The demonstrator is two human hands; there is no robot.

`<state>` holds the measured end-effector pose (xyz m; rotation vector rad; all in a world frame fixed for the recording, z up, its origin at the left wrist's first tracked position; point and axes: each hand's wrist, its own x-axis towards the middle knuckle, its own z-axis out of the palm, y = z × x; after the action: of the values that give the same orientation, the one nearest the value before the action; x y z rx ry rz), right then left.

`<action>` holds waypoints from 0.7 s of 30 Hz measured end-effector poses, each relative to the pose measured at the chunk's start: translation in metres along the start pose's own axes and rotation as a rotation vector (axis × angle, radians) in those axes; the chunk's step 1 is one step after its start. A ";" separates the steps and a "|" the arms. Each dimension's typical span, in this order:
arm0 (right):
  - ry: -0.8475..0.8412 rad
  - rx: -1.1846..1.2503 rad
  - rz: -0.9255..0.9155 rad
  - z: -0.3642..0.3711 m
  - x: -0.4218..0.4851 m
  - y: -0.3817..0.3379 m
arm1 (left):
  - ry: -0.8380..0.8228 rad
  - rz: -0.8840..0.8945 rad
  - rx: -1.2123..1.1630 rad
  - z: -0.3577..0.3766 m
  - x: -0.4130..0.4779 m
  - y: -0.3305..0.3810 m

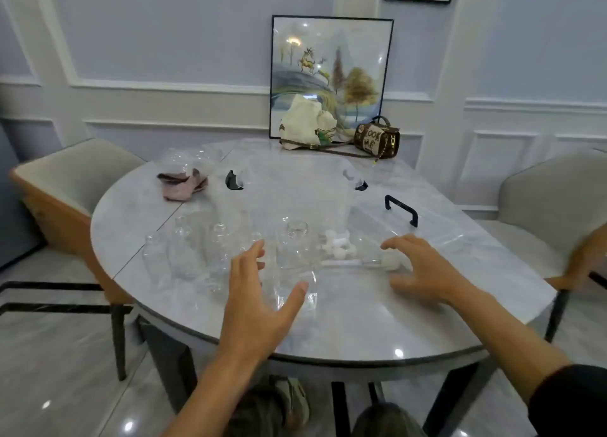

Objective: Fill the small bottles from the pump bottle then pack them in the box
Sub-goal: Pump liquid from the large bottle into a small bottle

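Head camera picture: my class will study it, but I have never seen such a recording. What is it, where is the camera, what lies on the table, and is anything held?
No machine here: a person wears one wide-angle camera on the head, so you look forward and down at their own bare arms. The left hand and right hand are spread open over a round marble table, holding nothing. Beside the left hand stand several small clear bottles. Near the right hand lie white caps and what looks like a white pump head with its tube. Behind them sits a clear box, and its lid with a black handle. Further back are a pink cloth, a cream bag and a brown handbag.
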<state>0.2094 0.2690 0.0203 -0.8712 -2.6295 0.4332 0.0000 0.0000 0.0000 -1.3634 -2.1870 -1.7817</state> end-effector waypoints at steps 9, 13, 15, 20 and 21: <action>0.063 0.073 -0.031 0.002 0.001 0.008 | 0.065 -0.057 0.012 0.025 0.008 0.010; 0.115 0.239 -0.094 -0.012 -0.005 0.001 | 0.099 -0.080 0.001 0.032 0.009 0.013; 0.151 0.324 -0.141 -0.026 -0.009 -0.009 | 0.104 -0.083 -0.038 0.032 0.008 0.012; 0.231 0.466 -0.281 -0.062 -0.013 -0.045 | 0.089 -0.087 -0.088 0.031 0.006 0.011; 0.225 0.475 -0.301 -0.068 -0.013 -0.051 | 0.085 -0.090 -0.086 0.031 0.005 0.011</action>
<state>0.2206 0.2340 0.0982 -0.3427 -2.2556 0.7813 0.0184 0.0276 0.0003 -1.1968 -2.1854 -1.9477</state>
